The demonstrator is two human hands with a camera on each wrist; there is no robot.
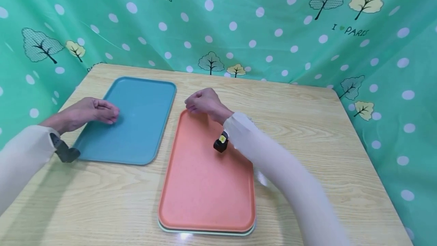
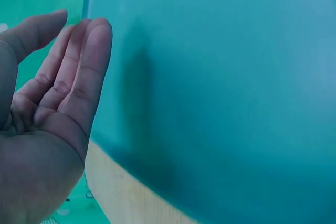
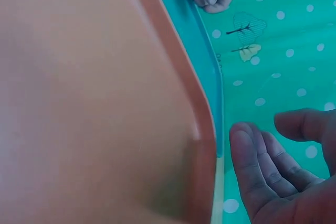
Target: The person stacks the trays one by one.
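Observation:
A blue tray (image 1: 140,124) lies flat on the left of the table. My left hand (image 1: 90,112) hovers over its left side, fingers loosely bent and holding nothing; the left wrist view shows a gap between thumb and fingers (image 2: 89,77). Nearer the middle, an orange tray (image 1: 205,185) rests on top of a pale green-rimmed tray (image 1: 205,232), mostly hidden beneath it. By the orange tray's far left corner is my right hand (image 1: 206,102). In the right wrist view its fingers (image 3: 252,161) and thumb stand apart, with nothing between them, beside the tray's rim.
The trays sit on a light wood-grain table (image 1: 327,155). A green dotted cloth (image 1: 232,26) printed with trees hangs behind the table and along its sides. Small black devices (image 1: 221,143) are worn at both wrists. The right forearm (image 1: 283,177) crosses over the orange tray's right edge.

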